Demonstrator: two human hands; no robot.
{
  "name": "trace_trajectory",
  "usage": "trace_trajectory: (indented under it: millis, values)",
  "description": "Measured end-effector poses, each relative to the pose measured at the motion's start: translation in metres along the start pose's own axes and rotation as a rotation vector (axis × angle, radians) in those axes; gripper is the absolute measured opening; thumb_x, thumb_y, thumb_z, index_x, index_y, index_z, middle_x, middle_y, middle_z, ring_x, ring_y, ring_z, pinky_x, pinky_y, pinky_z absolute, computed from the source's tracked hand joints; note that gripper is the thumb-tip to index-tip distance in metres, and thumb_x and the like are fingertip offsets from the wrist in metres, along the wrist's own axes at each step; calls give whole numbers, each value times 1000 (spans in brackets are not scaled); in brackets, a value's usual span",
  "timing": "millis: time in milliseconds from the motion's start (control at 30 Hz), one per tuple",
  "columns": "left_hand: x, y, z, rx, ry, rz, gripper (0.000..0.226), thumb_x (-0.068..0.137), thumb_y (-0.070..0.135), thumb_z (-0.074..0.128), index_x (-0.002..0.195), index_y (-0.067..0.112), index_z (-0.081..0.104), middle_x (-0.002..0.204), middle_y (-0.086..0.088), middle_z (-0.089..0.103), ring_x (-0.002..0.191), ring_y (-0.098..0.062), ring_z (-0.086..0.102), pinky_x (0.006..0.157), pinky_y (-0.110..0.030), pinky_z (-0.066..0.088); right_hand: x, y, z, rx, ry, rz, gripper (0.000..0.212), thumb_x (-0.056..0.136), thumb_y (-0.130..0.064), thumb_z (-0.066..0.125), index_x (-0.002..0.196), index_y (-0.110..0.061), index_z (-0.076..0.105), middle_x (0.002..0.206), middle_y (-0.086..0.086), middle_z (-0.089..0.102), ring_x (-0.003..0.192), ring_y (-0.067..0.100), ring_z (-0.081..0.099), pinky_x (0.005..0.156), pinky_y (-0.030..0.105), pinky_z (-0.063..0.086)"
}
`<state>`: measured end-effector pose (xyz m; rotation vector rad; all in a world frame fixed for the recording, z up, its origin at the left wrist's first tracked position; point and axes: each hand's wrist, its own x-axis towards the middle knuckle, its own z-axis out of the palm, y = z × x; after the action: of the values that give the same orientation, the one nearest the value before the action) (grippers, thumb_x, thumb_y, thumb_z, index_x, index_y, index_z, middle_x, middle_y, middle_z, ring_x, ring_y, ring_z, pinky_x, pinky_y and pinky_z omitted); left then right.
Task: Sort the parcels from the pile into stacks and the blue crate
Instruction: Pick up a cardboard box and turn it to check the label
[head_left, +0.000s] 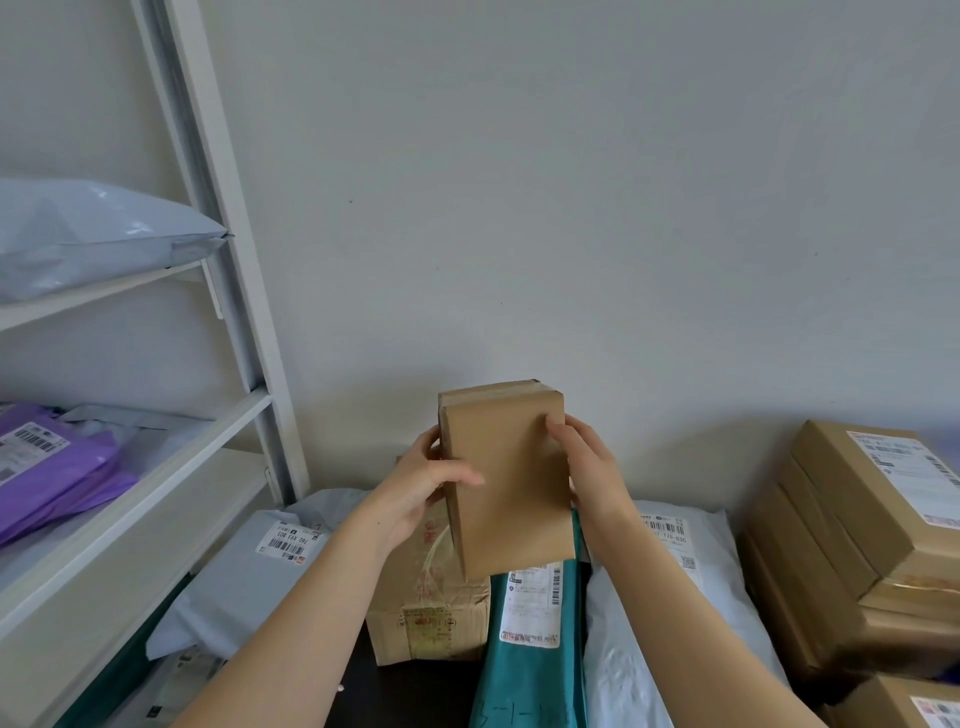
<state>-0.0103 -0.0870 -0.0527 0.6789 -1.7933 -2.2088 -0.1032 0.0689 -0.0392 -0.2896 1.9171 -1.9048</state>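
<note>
The small brown cardboard box (511, 483) is being held upright at lower centre of the frame, clamped on its 2 long sides by the left grip (426, 483) and right grip (587, 467); it is being judged light and stiff.

Box (506, 478) up between left hand (421, 483) and right hand (587, 467), above the pile, carton (426, 623) beneath it, mailer (524, 665) just right of carton, right bag (722, 561) beyond, left bag (234, 587) opposite, shelves (130, 571) far left holding parcels, stack (852, 519) far right.
</note>
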Motion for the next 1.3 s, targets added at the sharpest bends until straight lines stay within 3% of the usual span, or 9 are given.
trace_trajectory:
  millis: [167, 400, 600, 767, 900, 1000, 1067, 1133, 1300]
  values:
    - [1, -2, 1, 1, -27, 46, 86, 66, -21, 68, 137, 20, 42, 120, -5, 60, 108, -23, 58, 79, -29, 48, -2, -3, 0, 2, 33, 7, 19, 90, -47, 56, 106, -36, 56, 112, -10, 56, 114, 15, 49, 102, 36, 40]
    - [-1, -4, 4, 177, -76, 155, 111, 63, -20, 72, 146, 35, 23, 133, 10, 46, 118, -11, 48, 84, -26, 49, -4, -5, 1, -19, 89, 21, 38, 87, -49, 60, 118, -28, 51, 115, -4, 55, 110, 17, 52, 100, 38, 44]
    - [-1, -4, 4, 256, -74, 175, 116, 62, -18, 75, 146, 38, 19, 131, 11, 42, 121, -15, 44, 90, -29, 47, -2, -5, 0, -3, 105, 36, 20, 93, -38, 53, 110, -26, 53, 106, -4, 55, 107, 18, 50, 99, 38, 43]
    - [2, -5, 3, 246, -54, 173, 114, 61, -19, 74, 146, 37, 22, 127, 14, 45, 121, -14, 44, 91, -31, 47, 3, -4, -2, 6, 135, 49, 19, 98, -39, 44, 105, -25, 54, 117, 0, 56, 116, 21, 51, 108, 43, 39]
    - [6, -7, 2, 139, -5, 157, 110, 59, -20, 73, 144, 33, 28, 135, 8, 47, 120, -16, 49, 85, -31, 48, 4, 1, -3, 5, 113, 44, 46, 99, -51, 36, 110, -13, 60, 125, 9, 58, 121, 25, 52, 111, 42, 36]
    - [7, -7, 2, 78, 39, 145, 107, 60, -20, 73, 145, 27, 30, 131, 4, 51, 113, -15, 51, 82, -30, 48, 1, 6, -1, -1, 81, -15, 37, 100, -47, 37, 116, -21, 58, 127, 7, 58, 123, 22, 51, 110, 41, 37]
    - [9, -6, 3, 21, 76, 136, 106, 61, -19, 75, 145, 25, 29, 129, 1, 52, 111, -17, 53, 85, -33, 49, -1, 9, 0, -21, 43, -55, 37, 99, -45, 42, 130, -28, 50, 132, -2, 54, 125, 18, 48, 111, 41, 35]
    - [10, -4, 3, -30, 102, 117, 104, 62, -11, 79, 146, 25, 28, 126, -4, 55, 110, -22, 55, 92, -39, 48, -5, 11, 1, -89, -16, -84, 51, 96, -39, 50, 144, -31, 35, 132, -7, 50, 122, 14, 46, 108, 36, 35]
    - [8, 1, 6, -70, 146, 66, 92, 72, 20, 81, 146, 24, 27, 115, -5, 61, 99, -18, 60, 92, -42, 48, -8, 14, 5, -248, -97, -168, 89, 84, -32, 71, 152, -32, 14, 140, -4, 45, 125, 16, 45, 99, 30, 37]
